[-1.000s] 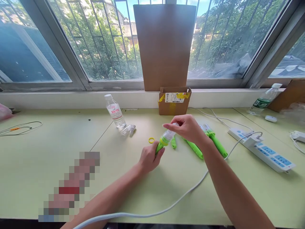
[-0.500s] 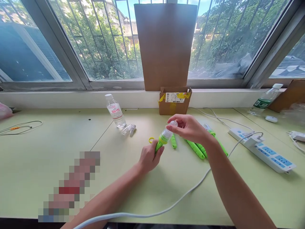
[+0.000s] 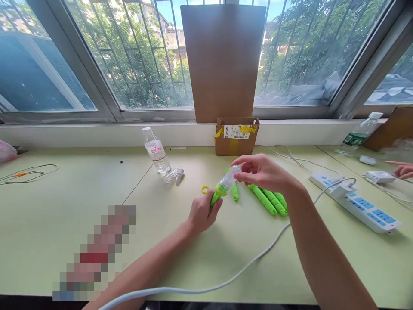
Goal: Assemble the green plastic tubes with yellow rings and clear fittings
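Note:
My left hand (image 3: pixel 203 212) is closed around the lower part of a bright green stick with a clear plastic top (image 3: pixel 226 183). It is tilted, with its clear end up and to the right. At that end, the thumb and fingers of my right hand (image 3: pixel 263 171) pinch the tip. A small yellow ring (image 3: pixel 204 189) lies just beyond my left hand. Several ridged green sticks (image 3: pixel 266 200) are on the table under and beside my right hand, and a short green piece (image 3: pixel 235 192) lies behind the held stick. My right arm partly hides the green sticks.
A water bottle (image 3: pixel 156 150) and a small clear spray bottle (image 3: pixel 173 175) stand and lie left of centre. A cardboard box (image 3: pixel 237 140) is against the wall. At right are a power strip (image 3: pixel 358 204), a white adapter (image 3: pixel 380 176) and another person's hand (image 3: pixel 404 169). A white cable (image 3: pixel 226 282) crosses in front.
My right hand has shifted slightly right at the clear tip; my left hand stays put. Another person's hand has appeared at the right edge, and the white adapter has moved left.

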Demonstrator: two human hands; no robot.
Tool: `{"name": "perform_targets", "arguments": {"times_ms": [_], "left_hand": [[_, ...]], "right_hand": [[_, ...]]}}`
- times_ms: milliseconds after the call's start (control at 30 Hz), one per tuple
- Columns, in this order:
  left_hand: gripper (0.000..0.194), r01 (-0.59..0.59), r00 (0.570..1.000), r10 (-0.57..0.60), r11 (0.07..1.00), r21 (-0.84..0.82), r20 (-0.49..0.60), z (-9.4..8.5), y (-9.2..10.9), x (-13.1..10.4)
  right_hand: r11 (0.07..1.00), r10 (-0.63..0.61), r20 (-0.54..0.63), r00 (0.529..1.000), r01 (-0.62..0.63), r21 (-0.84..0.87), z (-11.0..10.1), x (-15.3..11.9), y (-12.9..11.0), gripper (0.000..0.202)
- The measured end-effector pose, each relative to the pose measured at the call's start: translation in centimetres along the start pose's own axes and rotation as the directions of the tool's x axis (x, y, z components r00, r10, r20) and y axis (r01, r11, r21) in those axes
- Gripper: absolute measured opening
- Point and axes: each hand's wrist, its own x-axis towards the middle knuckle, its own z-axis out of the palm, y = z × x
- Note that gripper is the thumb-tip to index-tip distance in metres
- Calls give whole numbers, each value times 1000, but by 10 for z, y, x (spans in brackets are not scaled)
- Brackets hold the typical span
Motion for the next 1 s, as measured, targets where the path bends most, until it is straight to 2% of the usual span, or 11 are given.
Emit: {"name": "perform_targets", "arguments": {"times_ms": [200,467,600,833,1000], "left_hand": [[5,-42,999,42,998,40,-4,1,-1,-1],[7,-38,999,38,998,58,3,0,0,0],[7,-59,998,58,996,73,11,0,0,-1],[7,-86,996,87,993,79,0,1,0,0],[8,-61,998,61,996,63,-2,0,1,0]], "right_hand": [[989,43,-134,990,-62,-135,2,2,3,40],[999,21,-20,1000,-22,-49,-12,-4,-3,45],[1000,22,8,1000,-21,-10,-13,-5,-1,44],[981,95,-108,990,-111,-157,-6,-4,2,42],[985,74,-72,995,-84,-151,-10,-4,-1,40]]}}
